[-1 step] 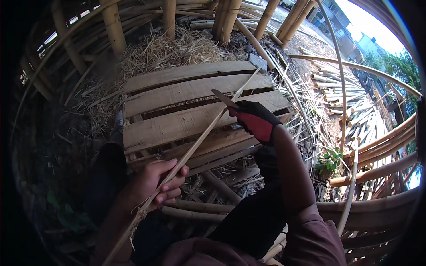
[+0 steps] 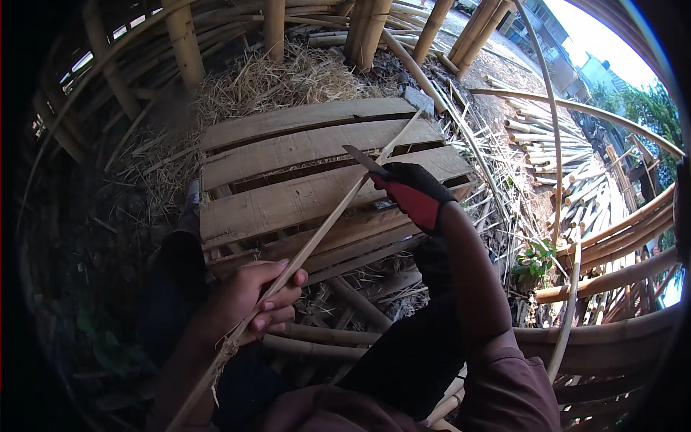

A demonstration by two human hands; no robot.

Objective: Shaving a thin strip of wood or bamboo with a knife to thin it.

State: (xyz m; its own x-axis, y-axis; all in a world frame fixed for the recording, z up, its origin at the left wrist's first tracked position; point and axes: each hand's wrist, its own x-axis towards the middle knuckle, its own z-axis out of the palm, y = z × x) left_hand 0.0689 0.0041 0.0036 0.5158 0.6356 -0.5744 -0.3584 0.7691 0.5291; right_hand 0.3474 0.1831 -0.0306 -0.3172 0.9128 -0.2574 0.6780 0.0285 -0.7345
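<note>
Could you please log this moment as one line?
left hand: bare, grips long pale strip | right hand: gloved, holds knife at strip | below: slatted wooden pallet

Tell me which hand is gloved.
The right hand: it wears a black-and-red glove and holds the knife. The left hand, gripping the strip, is bare.

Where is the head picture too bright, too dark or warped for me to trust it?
Head view: sky at upper right washed out to near white; stacked poles below it in harsh sun; left-side ground deep in shadow, detail mostly lost; fisheye distortion toward the blackened rim; left hand, knife and bamboo strip fairly sharp.
</note>
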